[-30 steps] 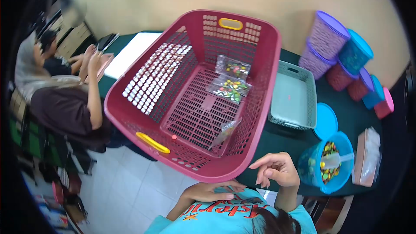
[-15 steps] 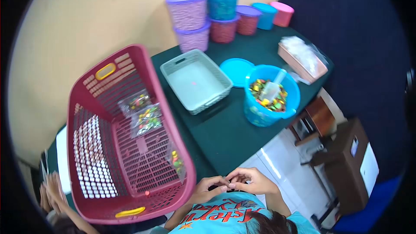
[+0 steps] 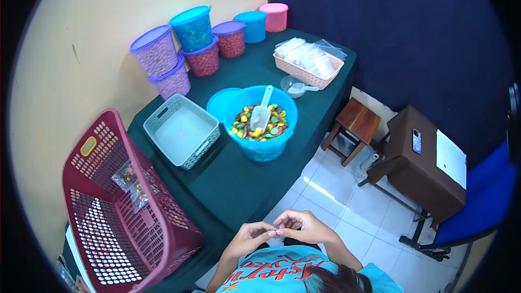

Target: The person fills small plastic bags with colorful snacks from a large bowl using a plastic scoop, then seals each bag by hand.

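Observation:
My left hand and my right hand meet in front of the turquoise shirt, fingers curled and fingertips together. Whatever may be between the fingertips is too small to make out. Beyond them on the green-covered table stands a blue tub filled with colourful round candies, a clear scoop resting in it. Left of the tub is a grey-green plastic basket, with a blue lid between the two. A large maroon laundry basket at the left holds clear packets of candies.
Stacked lidded tubs line the wall. A pink basket of clear plastic bags and a small bowl with a scoop sit at the far right. Off the table are a wooden stool and a brown-covered desk with a phone.
My view has swung right, so the table and baskets sit further left and the stool and desk show more fully. Another person's hands at the lower left have left view. My hands stay together.

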`<state>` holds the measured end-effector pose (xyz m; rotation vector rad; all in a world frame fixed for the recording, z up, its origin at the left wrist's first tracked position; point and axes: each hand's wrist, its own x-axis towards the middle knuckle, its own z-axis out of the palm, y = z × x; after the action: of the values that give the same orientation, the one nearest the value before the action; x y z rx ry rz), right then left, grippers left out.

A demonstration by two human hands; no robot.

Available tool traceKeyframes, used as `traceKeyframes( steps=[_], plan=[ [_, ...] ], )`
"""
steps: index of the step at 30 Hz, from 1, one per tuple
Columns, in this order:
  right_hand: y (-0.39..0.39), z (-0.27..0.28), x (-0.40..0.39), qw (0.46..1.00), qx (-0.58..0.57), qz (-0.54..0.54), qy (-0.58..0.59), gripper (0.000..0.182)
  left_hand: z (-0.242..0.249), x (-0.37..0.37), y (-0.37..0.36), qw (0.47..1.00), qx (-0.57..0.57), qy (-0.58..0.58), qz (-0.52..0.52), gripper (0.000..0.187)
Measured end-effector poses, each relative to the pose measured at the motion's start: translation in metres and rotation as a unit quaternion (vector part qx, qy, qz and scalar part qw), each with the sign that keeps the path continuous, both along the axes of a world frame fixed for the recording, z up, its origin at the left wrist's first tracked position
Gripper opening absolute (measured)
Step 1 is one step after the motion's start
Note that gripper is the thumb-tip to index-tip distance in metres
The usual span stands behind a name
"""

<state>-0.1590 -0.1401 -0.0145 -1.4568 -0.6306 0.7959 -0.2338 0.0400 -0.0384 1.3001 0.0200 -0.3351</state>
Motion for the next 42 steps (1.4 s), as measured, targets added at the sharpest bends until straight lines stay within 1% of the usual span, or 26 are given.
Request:
traceKeyframes(
  steps=[5, 7, 8, 9, 10, 11, 12, 13, 14, 15, 16, 18, 19, 20, 23, 24, 26, 27, 29, 31, 35, 37, 39, 40, 42],
  plan=[
    [-0.067, -0.001, 0.038, 1.000, -0.013, -0.006, -0.011, 0.024, 0.002, 0.043, -0.061, 1.000, 0.004, -0.002, -0.003, 0.012],
    [-0.094, -0.003, 0.052, 1.000, -0.010, -0.003, -0.011, 0.026, 0.001, 0.062, -0.086, 0.998, -0.050, 0.017, -0.046, 0.010],
    [-0.107, -0.003, 0.059, 1.000, -0.017, 0.003, -0.025, 0.030, -0.001, 0.071, -0.096, 0.997, -0.054, 0.017, -0.045, 0.010],
    [-0.118, -0.002, 0.065, 0.999, -0.025, 0.010, -0.039, 0.034, -0.003, 0.080, -0.105, 0.991, -0.079, 0.005, -0.111, 0.010],
    [-0.129, -0.002, 0.071, 0.999, -0.029, 0.012, -0.040, 0.034, -0.003, 0.090, -0.114, 0.979, -0.104, -0.008, -0.177, 0.010],
    [-0.138, -0.003, 0.075, 0.999, -0.024, 0.026, -0.038, 0.038, 0.002, 0.101, -0.123, 0.969, -0.100, -0.013, -0.227, 0.009],
    [-0.147, -0.003, 0.079, 0.998, -0.018, 0.039, -0.034, 0.042, -0.002, 0.109, -0.134, 0.969, -0.103, -0.013, -0.226, 0.009],
    [-0.156, -0.001, 0.084, 0.998, -0.036, 0.042, -0.028, 0.050, -0.007, 0.117, -0.147, 0.956, -0.133, -0.035, -0.259, 0.009],
    [-0.164, -0.002, 0.089, 0.998, -0.041, 0.043, -0.027, 0.050, -0.010, 0.125, -0.158, 0.941, -0.164, -0.057, -0.290, 0.010],
    [-0.171, -0.004, 0.093, 0.999, -0.020, 0.022, -0.017, 0.051, -0.012, 0.132, -0.165, 0.935, -0.176, -0.052, -0.303, 0.011],
    [-0.177, -0.007, 0.098, 1.000, 0.001, 0.001, -0.007, 0.052, -0.011, 0.141, -0.172, 0.935, -0.180, -0.052, -0.301, 0.011],
    [-0.187, -0.011, 0.111, 1.000, 0.008, -0.006, 0.012, 0.053, -0.010, 0.157, -0.185, 0.928, -0.183, -0.054, -0.320, 0.012],
    [-0.190, -0.013, 0.118, 0.999, 0.033, -0.013, 0.031, 0.053, -0.006, 0.166, -0.190, 0.926, -0.174, -0.085, -0.325, 0.012],
    [-0.192, -0.015, 0.124, 0.997, 0.059, -0.020, 0.049, 0.054, -0.005, 0.174, -0.194, 0.927, -0.173, -0.080, -0.324, 0.012],
    [-0.197, -0.015, 0.143, 0.993, 0.080, -0.050, 0.072, 0.054, -0.007, 0.204, -0.200, 0.905, -0.188, -0.114, -0.365, 0.015],
    [-0.199, -0.016, 0.151, 0.993, 0.076, -0.052, 0.074, 0.054, -0.009, 0.217, -0.201, 0.904, -0.192, -0.113, -0.365, 0.015],
    [-0.203, -0.015, 0.170, 0.991, 0.068, -0.089, 0.068, 0.053, -0.011, 0.243, -0.203, 0.894, -0.191, -0.082, -0.397, 0.017],
    [-0.206, -0.014, 0.181, 0.992, 0.066, -0.090, 0.067, 0.053, -0.012, 0.258, -0.205, 0.890, -0.192, -0.071, -0.407, 0.019],
    [-0.210, -0.010, 0.205, 0.992, 0.063, -0.106, 0.019, 0.048, -0.013, 0.289, -0.209, 0.882, -0.180, -0.076, -0.428, 0.018],
    [-0.214, -0.005, 0.232, 0.992, 0.061, -0.113, 0.002, 0.048, -0.005, 0.323, -0.212, 0.868, -0.172, -0.076, -0.459, 0.018],
    [-0.212, 0.004, 0.287, 0.989, 0.054, -0.135, -0.039, 0.047, 0.021, 0.384, -0.207, 0.871, -0.129, -0.086, -0.466, 0.017],
    [-0.209, 0.005, 0.313, 0.987, 0.042, -0.138, -0.070, 0.045, 0.014, 0.407, -0.200, 0.875, -0.124, -0.088, -0.460, 0.019],
    [-0.202, -0.001, 0.333, 0.986, 0.035, -0.144, -0.074, 0.043, 0.004, 0.427, -0.194, 0.879, -0.124, -0.092, -0.450, 0.022],
    [-0.199, -0.004, 0.342, 0.986, 0.027, -0.147, -0.077, 0.040, 0.000, 0.435, -0.189, 0.890, -0.118, -0.089, -0.431, 0.023],
    [-0.193, -0.009, 0.359, 0.988, 0.023, -0.148, -0.047, 0.037, -0.003, 0.447, -0.181, 0.903, -0.112, -0.080, -0.407, 0.024]
  ],
)
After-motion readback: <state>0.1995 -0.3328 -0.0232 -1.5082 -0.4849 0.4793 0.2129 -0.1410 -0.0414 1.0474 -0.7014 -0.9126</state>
